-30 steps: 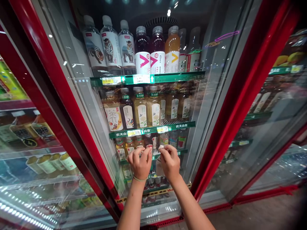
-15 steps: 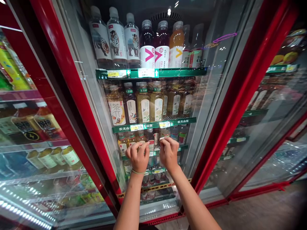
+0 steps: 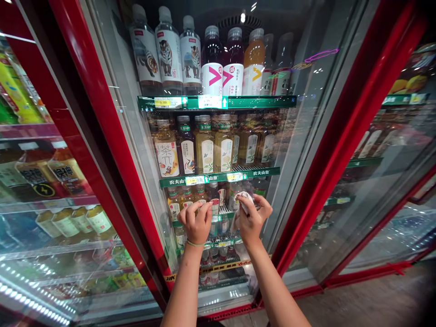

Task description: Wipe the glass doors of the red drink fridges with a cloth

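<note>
Right hand (image 3: 255, 219) pinching crumpled white cloth (image 3: 244, 195) between thumb and fingers, at shelf front, right of left hand (image 3: 195, 223). Cloth partly hidden by fingers; bunched top points far, long axis hard to make out. Left fingers curled, tips far; can't tell if gripping anything. Lower-shelf bottles (image 3: 214, 194) partly blocked by hands, lowest rows blurry.

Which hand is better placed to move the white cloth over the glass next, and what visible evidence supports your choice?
Probably the right hand: it holds the bunched white cloth. The left hand is apart from it, with its fingers curled and no cloth visible.
</note>
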A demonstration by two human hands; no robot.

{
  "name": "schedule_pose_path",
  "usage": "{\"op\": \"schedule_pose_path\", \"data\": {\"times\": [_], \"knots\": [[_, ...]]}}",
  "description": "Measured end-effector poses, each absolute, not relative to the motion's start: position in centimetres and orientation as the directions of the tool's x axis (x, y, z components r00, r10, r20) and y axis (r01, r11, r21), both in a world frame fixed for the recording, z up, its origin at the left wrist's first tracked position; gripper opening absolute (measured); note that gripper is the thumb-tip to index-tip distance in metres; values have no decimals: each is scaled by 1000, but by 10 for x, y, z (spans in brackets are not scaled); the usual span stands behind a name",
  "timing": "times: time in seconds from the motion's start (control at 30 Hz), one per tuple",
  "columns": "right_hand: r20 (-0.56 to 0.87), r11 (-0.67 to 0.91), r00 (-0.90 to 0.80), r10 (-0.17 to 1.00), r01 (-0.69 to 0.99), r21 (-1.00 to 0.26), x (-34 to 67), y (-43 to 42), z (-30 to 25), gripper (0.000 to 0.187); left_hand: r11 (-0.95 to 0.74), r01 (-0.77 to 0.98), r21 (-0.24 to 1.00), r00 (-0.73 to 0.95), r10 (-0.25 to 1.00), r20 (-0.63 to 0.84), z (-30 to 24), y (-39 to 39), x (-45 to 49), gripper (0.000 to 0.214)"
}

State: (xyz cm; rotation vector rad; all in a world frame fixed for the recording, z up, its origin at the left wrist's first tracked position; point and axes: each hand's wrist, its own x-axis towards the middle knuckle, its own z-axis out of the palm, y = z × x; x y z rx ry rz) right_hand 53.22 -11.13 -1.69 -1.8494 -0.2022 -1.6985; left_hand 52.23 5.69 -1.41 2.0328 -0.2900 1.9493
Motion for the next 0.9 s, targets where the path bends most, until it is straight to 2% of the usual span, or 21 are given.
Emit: {"op": "schedule_pose_path", "data": {"times": [0.07,0.2,0.27,0.4,0.53,0.6,0.73,0.8,0.9], "knots": [[940,-785,181,-290,516,-342,531,-109,-26,28,-933,-349,90,57,75,996,-15,56,523,14],[985,-792,103,-138,586,-172,537,-102,-25,32,-940,-329,91,56,77,995,-17,56,524,12],[992,-808,61,-110,576,-125,543,-105,-19,33,-942,-326,78,46,67,997,-16,57,524,12],[984,-807,15,-178,570,-155,543,-108,-17,40,-936,-346,69,31,62,998,-14,57,523,14],[996,-792,77,-53,605,-89,539,-101,-13,29,-936,-346,65,33,58,998,-13,57,522,15],[998,-805,42,-56,589,-70,540,-101,-9,27,-936,-347,62,33,54,998,-13,58,522,15],[993,-857,-5,-118,506,-99,539,-103,-15,43,-934,-351,62,40,52,998,-13,58,522,15],[995,-857,58,-78,506,-96,536,-100,-21,51,-932,-356,69,41,58,997,-13,57,521,16],[993,-828,111,-38,553,-93,534,-93,-22,48,-930,-360,70,34,62,998,-12,56,521,18]]}}
